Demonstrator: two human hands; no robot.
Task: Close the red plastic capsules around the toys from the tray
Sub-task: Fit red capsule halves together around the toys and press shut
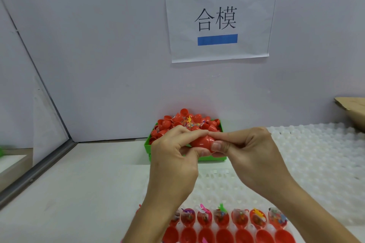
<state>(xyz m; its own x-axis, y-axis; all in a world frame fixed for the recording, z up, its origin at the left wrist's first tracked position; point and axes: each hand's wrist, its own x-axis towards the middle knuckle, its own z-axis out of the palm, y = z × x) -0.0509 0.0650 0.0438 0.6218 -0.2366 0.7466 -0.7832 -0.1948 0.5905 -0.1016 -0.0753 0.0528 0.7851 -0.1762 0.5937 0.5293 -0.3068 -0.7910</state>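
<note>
Both hands hold one red plastic capsule (202, 142) in the air above the table. My left hand (175, 156) pinches its left end with thumb and forefinger. My right hand (248, 150) presses its right end, thumb in front. Fingers hide much of the capsule, so I cannot tell whether its two halves are fully joined. Near the bottom edge a row of open red capsule halves (223, 221) stands in a white dimpled tray (217, 187), each holding small colourful toys, with another row of red halves (225, 235) below them.
A green bin (147, 147) heaped with red capsule halves and bagged toys sits behind my hands against the wall. White dimpled trays (316, 154) cover the right side. A cardboard piece (351, 108) lies far right. A paper sign (217, 17) hangs on the wall.
</note>
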